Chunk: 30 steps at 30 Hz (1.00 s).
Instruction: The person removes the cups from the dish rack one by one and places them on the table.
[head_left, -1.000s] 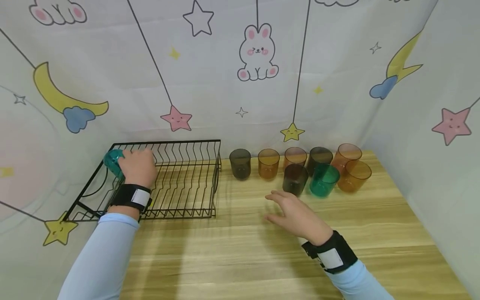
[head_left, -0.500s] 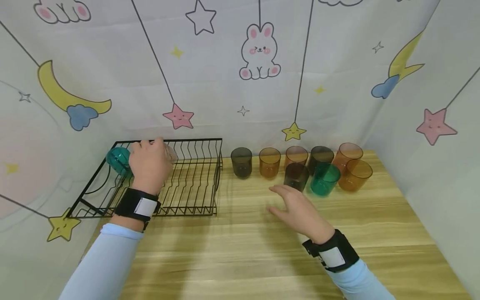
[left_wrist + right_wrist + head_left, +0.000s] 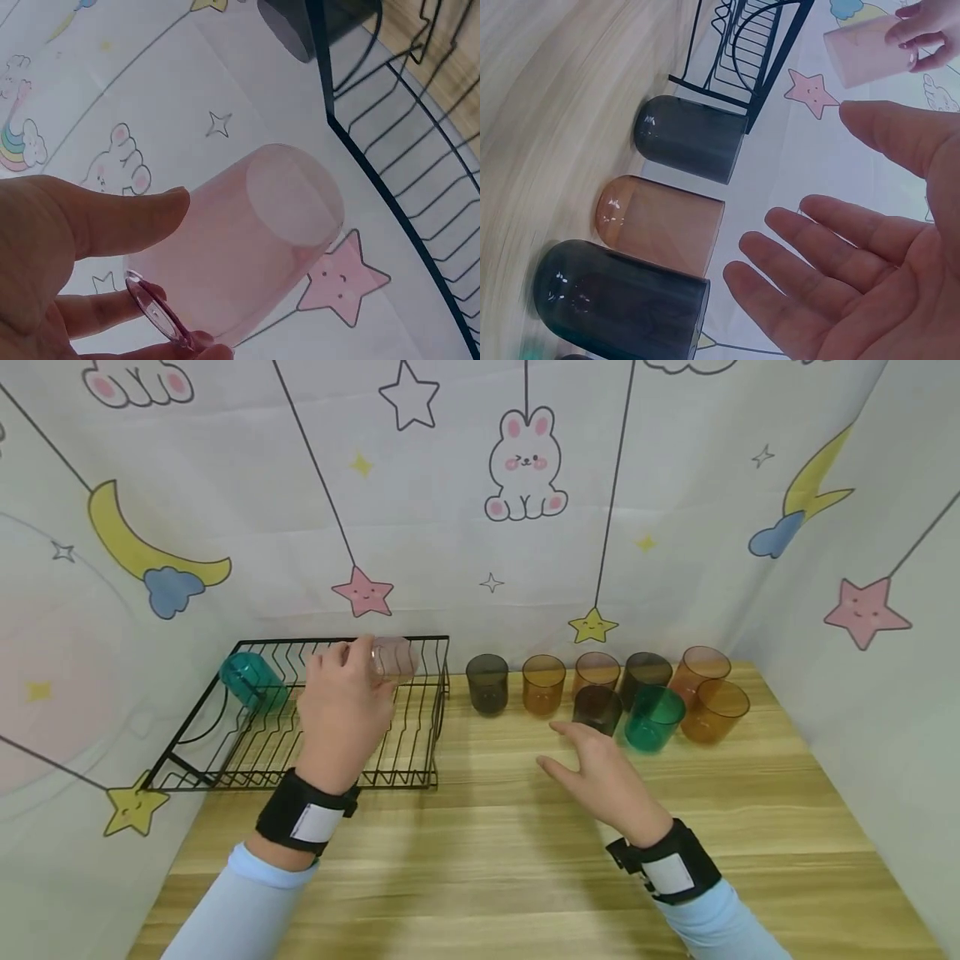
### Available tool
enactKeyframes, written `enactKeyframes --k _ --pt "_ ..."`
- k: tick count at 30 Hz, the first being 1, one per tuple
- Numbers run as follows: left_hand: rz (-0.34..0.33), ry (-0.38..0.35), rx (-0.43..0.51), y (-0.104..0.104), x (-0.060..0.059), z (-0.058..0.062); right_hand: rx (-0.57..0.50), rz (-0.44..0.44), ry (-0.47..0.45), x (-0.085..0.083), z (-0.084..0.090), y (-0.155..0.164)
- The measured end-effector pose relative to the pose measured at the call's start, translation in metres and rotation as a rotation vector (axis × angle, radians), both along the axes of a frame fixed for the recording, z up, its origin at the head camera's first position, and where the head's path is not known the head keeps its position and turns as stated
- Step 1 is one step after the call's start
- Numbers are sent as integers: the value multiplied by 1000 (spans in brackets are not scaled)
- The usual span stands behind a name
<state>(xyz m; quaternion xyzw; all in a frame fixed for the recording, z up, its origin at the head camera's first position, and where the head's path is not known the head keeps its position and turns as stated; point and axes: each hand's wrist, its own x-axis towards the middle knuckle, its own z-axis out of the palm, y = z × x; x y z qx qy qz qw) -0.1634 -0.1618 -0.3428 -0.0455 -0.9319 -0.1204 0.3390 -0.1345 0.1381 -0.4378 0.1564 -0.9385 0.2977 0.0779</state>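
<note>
My left hand grips a pale pink see-through cup, which is tipped on its side above the back of the black wire dish rack. Up close in the left wrist view, the thumb lies along the pink cup and fingertips curl at its rim. A teal cup leans in the rack's left end. My right hand hovers over the wooden table with fingers spread, holding nothing. It is nearest to a dark cup in the front of the group.
Along the back right stand a grey cup, an amber cup, a second teal cup, an orange cup and several others. A patterned cloth wall rises directly behind the rack and cups.
My left hand has moved right from beside the teal cup at the rack's left end, and the pink cup has come into view in it. The right hand has barely moved.
</note>
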Motion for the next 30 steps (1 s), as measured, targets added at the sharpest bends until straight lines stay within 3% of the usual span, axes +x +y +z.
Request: enactKeyframes --k 7,12,17,24,30 --pt "-117 34 41 23 16 -14 -34 -16 10 2 0 -1" --pt "-225 37 91 35 24 -25 -65 -33 11 3 -1 0" --pt "-291 38 159 45 31 -40 -100 -34 -16 4 -1 0" --pt "-353 -22 389 54 34 -56 -138 -36 -46 7 0 -3" --pt "-400 -141 680 62 37 -65 -176 -24 -84 9 1 -7"
